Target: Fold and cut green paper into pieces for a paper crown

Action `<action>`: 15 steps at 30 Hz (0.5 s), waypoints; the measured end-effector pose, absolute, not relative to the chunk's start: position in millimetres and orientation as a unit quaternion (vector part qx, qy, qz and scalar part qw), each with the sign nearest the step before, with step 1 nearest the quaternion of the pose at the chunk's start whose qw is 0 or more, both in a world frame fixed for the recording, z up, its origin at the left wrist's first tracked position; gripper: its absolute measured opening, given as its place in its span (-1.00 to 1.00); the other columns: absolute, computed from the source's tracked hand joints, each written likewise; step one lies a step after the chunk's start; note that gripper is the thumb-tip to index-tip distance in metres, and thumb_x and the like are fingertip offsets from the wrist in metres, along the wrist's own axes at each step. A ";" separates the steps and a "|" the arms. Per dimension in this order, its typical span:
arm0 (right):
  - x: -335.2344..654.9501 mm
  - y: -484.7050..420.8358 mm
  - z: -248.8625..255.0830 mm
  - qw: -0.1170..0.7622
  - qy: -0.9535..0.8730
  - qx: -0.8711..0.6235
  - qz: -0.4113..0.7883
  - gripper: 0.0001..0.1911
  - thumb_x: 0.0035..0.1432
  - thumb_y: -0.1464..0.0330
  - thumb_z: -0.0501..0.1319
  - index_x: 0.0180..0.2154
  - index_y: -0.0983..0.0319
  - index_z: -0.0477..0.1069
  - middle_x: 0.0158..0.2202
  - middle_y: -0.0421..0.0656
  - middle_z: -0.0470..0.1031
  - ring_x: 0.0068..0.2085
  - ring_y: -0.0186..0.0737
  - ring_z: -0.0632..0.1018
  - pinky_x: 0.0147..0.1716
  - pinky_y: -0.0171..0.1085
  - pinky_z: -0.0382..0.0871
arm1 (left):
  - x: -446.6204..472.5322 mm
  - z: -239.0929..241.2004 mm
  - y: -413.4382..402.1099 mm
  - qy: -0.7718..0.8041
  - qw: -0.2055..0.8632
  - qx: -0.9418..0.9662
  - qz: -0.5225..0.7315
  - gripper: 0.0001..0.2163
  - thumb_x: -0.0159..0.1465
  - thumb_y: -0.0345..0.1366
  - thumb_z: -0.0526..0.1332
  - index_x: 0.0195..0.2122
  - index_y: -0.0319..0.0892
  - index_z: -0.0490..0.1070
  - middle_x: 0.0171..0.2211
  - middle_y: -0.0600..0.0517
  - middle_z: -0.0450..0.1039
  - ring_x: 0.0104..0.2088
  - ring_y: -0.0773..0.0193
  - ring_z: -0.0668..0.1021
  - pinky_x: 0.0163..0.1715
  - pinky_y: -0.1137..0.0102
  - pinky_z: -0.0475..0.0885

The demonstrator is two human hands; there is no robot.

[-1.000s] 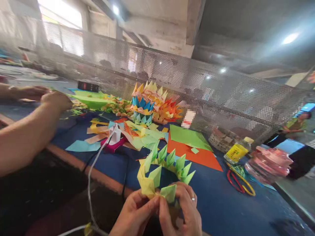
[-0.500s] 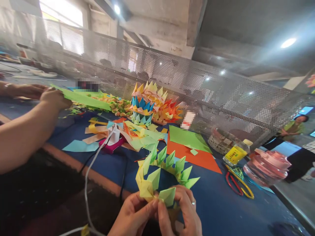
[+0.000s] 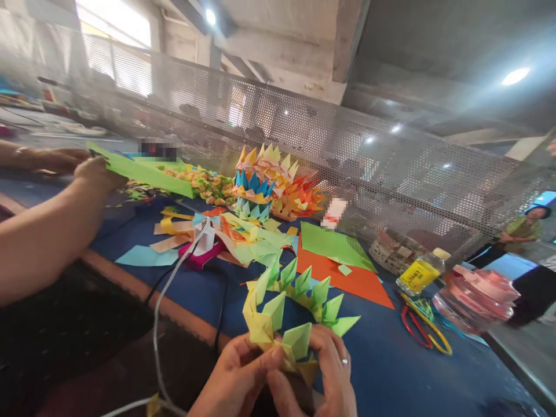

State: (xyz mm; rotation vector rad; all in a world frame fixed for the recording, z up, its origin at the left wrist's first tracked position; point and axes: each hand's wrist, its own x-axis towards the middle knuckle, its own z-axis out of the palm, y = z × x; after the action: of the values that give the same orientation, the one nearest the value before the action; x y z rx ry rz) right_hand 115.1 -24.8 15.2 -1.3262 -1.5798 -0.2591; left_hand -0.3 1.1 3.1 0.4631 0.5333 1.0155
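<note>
A folded paper crown [image 3: 262, 328], yellow along its band with pale green points, curves in a ring low in the head view. My left hand [image 3: 245, 370] pinches the yellow band at the near side between thumb and fingers. My right hand [image 3: 324, 368], with a ring on one finger, grips the same crown near a green point to the right. Its fingertips are partly hidden behind the paper. Beyond the crown lie loose paper strips [image 3: 260, 243] and a green sheet [image 3: 334, 243] over an orange sheet [image 3: 365, 286].
Finished paper crowns [image 3: 254, 185] stand stacked at the back. A co-worker's hands [image 3: 93, 168] hold a green sheet [image 3: 147, 176] at left. A white cable [image 3: 158, 324] runs from a pink power strip [image 3: 200, 258]. Scissors [image 3: 423, 330], a yellow-labelled bottle [image 3: 419, 275] and a pink jug [image 3: 478, 298] are right.
The near end of the crown's band shows more yellow paper between my hands. My right thumb has shifted slightly down and left. The whole view has moved a little.
</note>
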 end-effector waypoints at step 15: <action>123.6 -22.4 13.0 0.494 -0.677 -0.516 -0.176 -0.94 0.20 0.34 0.18 -0.34 0.12 0.41 -0.42 -0.24 0.52 -0.26 -0.14 0.51 -0.14 -0.14 0.16 | -0.8 1.3 5.8 0.222 0.823 0.213 0.477 -0.73 -0.14 -0.23 0.53 -0.39 -0.16 0.62 -0.44 0.02 0.57 -0.35 0.28 0.56 -0.19 0.45 0.41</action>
State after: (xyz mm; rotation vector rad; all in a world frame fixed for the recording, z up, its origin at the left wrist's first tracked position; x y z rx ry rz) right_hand 123.6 -22.4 13.0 -1.2515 -1.6430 -0.4278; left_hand -0.8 5.8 1.3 0.4539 0.4713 1.0143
